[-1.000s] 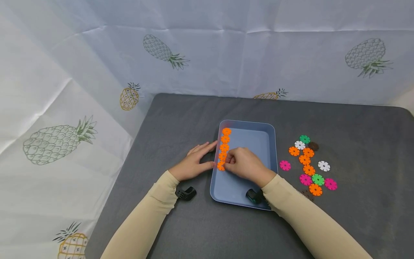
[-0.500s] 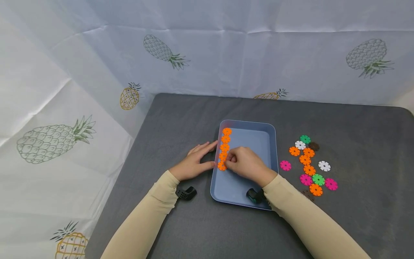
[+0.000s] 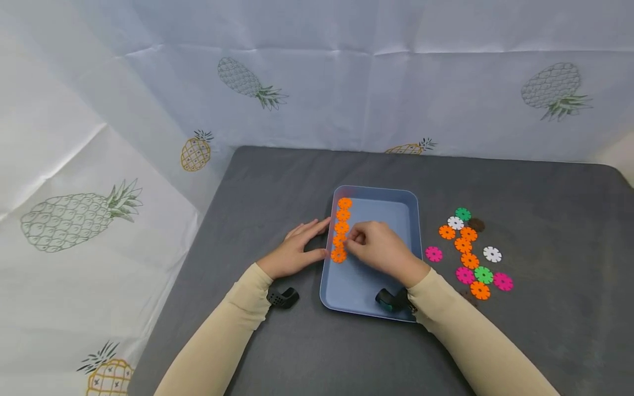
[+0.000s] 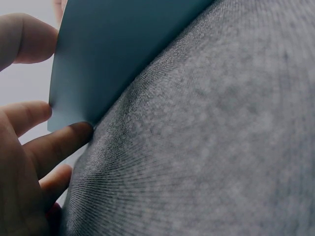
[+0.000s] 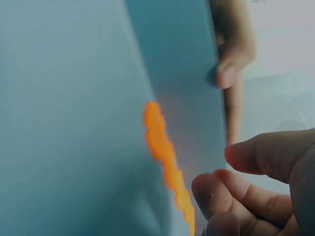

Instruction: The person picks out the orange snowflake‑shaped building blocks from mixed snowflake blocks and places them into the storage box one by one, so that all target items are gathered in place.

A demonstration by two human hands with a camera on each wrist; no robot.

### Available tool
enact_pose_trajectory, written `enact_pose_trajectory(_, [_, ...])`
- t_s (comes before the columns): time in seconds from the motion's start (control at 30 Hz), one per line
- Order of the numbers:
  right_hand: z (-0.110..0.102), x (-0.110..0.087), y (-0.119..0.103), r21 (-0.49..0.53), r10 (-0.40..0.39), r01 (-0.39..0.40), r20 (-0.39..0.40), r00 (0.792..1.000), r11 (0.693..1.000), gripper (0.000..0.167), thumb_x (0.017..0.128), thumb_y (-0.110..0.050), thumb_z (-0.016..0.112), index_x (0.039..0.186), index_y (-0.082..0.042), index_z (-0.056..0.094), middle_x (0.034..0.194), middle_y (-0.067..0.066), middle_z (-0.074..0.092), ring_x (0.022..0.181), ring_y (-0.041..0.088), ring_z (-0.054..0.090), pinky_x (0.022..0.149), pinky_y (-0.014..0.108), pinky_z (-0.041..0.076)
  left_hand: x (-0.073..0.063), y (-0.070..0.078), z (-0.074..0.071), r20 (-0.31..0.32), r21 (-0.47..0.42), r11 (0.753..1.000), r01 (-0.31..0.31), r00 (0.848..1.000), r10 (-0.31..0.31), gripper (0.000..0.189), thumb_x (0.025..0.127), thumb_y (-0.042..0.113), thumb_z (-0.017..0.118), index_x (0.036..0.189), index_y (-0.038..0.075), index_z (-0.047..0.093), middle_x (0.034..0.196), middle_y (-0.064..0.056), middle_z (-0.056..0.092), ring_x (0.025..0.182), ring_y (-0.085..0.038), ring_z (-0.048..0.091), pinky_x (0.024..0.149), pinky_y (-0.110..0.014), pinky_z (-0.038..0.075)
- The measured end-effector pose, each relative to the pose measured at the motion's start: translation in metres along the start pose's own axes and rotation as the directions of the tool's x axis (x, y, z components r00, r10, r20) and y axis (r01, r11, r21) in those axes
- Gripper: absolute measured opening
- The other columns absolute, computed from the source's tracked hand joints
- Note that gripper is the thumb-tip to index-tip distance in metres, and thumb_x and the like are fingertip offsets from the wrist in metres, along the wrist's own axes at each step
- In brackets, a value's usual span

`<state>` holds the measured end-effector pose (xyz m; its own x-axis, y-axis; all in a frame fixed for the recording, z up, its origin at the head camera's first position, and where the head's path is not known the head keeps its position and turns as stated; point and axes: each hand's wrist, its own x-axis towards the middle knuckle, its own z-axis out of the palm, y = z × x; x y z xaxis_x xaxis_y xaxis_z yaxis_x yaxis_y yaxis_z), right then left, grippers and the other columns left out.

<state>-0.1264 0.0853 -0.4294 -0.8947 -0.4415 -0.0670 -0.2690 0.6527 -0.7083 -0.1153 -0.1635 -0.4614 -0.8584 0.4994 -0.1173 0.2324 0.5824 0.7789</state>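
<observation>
A column of several orange notched discs [image 3: 342, 227] lies along the left inner side of a blue-grey tray [image 3: 369, 303]. In the head view, my right hand [image 3: 378, 247] is over the tray, its bent fingertips beside the lower discs and partly overlapping one. The right wrist view shows its thumb [image 5: 266, 156] apart from the curled fingers, with nothing between them. With fingers spread, my left hand [image 3: 294, 250] rests against the tray's left outer wall. Its fingertips touch that wall [image 4: 113, 54] in the left wrist view.
Right of the tray lies a loose group of notched discs: orange [image 3: 463, 245], pink [image 3: 503, 281], green [image 3: 484, 275], white [image 3: 492, 254] and brown [image 3: 476, 224]. A dark grey cloth [image 3: 277, 357] covers the table. Pineapple-print sheeting [image 3: 322, 99] hangs behind and to the left.
My right fingertips have drawn slightly rightward from the lowest orange disc, leaving it more in sight. My left hand stays against the tray. The head view has shifted a little.
</observation>
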Motion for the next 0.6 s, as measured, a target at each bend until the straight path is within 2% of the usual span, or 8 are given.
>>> enact_pose_trajectory(0.27, [-0.015, -0.010, 0.002, 0.043, 0.029, -0.029, 0.013, 1.000, 0.999, 0.015, 0.098, -0.022, 0.072, 0.088, -0.012, 0.074, 0.074, -0.002, 0.064, 0.057, 0.016, 0.052, 0.054, 0.029, 0.044, -0.001, -0.001, 0.001, 0.004, -0.010, 1.000, -0.001, 1.000, 0.001, 0.076, 0.103, 0.036, 0.065, 0.169, 0.025, 0.028, 0.167, -0.001, 0.041, 0.162, -0.026, 0.017, 0.131, -0.054, 0.002])
enact_pose_trajectory(0.6, [-0.046, -0.027, 0.008, -0.014, 0.077, -0.078, -0.078, 0.994, 0.997, 0.016, 0.100, -0.025, 0.072, 0.095, -0.011, 0.078, 0.079, -0.003, 0.068, 0.056, 0.018, 0.053, 0.053, 0.032, 0.046, -0.001, -0.003, 0.001, 0.012, -0.010, 1.000, -0.002, 1.000, 0.002, 0.077, 0.103, 0.036, 0.064, 0.169, 0.026, 0.026, 0.169, -0.001, 0.038, 0.163, -0.025, 0.014, 0.131, -0.053, 0.002])
